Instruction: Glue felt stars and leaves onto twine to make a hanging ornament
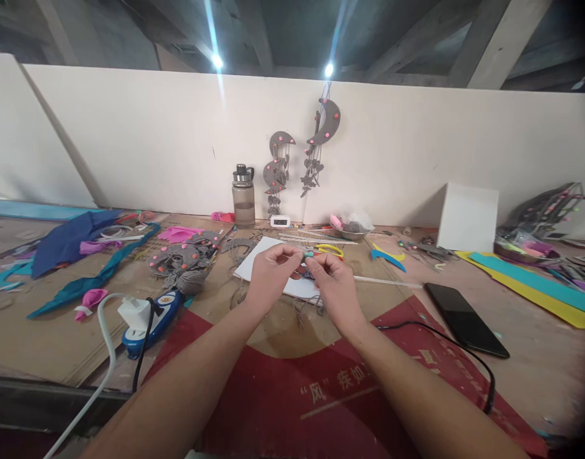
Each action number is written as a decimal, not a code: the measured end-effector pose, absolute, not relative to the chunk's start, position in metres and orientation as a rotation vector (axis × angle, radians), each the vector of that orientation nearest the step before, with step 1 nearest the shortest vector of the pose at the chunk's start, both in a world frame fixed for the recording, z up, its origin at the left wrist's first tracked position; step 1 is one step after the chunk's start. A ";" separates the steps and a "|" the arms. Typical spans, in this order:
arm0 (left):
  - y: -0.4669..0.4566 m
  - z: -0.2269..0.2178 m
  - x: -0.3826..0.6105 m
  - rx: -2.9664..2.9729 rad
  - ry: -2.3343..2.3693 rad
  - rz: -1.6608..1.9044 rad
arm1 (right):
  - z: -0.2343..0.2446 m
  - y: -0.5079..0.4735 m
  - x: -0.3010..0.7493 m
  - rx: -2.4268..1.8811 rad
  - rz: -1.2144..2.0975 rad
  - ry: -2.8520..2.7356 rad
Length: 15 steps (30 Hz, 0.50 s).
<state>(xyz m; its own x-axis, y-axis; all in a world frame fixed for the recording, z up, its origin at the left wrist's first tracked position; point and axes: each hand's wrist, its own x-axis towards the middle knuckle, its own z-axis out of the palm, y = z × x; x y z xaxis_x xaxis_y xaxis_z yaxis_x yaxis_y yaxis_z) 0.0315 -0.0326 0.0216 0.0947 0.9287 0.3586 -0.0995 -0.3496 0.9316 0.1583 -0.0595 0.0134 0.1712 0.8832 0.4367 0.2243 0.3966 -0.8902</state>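
Note:
My left hand (269, 268) and my right hand (334, 280) meet above a white sheet (254, 262) at the middle of the table. Both are closed in a pinch on a small teal bead (308, 255) between their fingertips, and a thin thread or wire seems to run through it, too fine to be sure. Thin grey wire bits (302, 312) lie on the table below my hands.
A power strip (149, 319) with a white plug and cables lies at the left front. A black phone (466, 319) lies at the right. A water bottle (243, 196), yellow scissors (331, 250), grey moon-shaped hangings (321, 134) on the wall, foam sheets (526, 280) and a white box (467, 217) surround the work spot.

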 end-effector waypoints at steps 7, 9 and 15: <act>-0.030 0.018 0.032 1.433 0.852 1.411 | 0.013 -0.057 0.158 -1.110 0.616 -1.324; -0.030 0.017 0.032 1.436 0.843 1.411 | 0.012 -0.056 0.158 -1.115 0.615 -1.319; -0.029 0.015 0.032 1.460 0.838 1.407 | 0.011 -0.054 0.159 -1.137 0.646 -1.279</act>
